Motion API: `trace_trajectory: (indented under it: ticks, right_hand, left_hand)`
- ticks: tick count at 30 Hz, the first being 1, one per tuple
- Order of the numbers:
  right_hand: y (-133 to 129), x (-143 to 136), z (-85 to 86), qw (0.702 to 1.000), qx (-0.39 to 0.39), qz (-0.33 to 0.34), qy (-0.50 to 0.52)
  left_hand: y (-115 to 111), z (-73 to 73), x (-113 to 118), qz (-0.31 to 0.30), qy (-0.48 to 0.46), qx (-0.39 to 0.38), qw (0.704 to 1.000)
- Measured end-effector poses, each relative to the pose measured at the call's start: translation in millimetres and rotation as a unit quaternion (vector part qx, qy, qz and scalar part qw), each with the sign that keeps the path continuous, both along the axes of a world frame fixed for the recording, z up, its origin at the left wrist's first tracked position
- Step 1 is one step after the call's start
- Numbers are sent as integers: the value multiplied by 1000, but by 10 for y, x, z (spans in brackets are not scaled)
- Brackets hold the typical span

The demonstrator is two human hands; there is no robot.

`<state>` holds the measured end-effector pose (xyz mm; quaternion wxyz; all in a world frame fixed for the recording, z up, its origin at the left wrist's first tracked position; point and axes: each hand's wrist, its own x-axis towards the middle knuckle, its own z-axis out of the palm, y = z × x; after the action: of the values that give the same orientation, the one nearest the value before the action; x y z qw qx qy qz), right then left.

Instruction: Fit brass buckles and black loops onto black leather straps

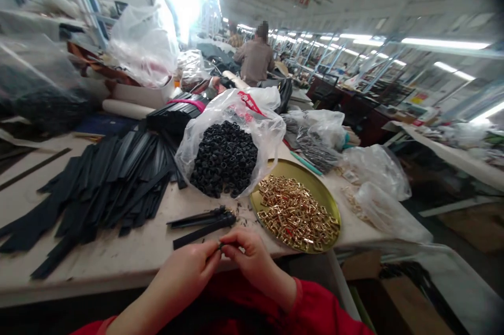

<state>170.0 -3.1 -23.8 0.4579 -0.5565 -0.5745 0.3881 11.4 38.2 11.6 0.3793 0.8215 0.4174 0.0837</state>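
Note:
My left hand [193, 263] and my right hand [249, 255] meet at the front edge of the table [129, 261]. Both pinch a small dark piece [220, 245] between thumb and fingertips; the fingers cover most of it, so its kind does not show. Just beyond them lie a few black straps [200, 230]. Behind these stands an open plastic bag [271, 130] full of small black loops [224, 159]. Right of my hands is a round gold tray [328, 188], heaped with small gold metal buckles [295, 214].
Many black strips [114, 182] are piled on the left. Clear plastic bags [376, 172] lie at the table's right end, above an open cardboard box [409, 298]. A teal tool [306, 163] rests behind the tray. Farther back, a person [255, 59] faces away.

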Motion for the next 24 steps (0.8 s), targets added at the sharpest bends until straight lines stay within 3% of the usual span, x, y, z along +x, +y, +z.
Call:
trace_trajectory:
  ticks: [2,8,14,24]
  right_hand:
    - [-1,31,5,1000,-15,18,10]
    - [33,107,57,961,-139,7,241]
    - [-45,75,84,954,-157,-10,256]
    - [-215,42,3,966,-129,-19,223]
  left_hand:
    - [3,-37,30,-5,-19,-12,1000]
    - [16,-45,158,-5,-54,-48,997]
    - [-60,28,152,-9,-73,-42,996]
    - [-246,-120,187,39,-111,-49,992]
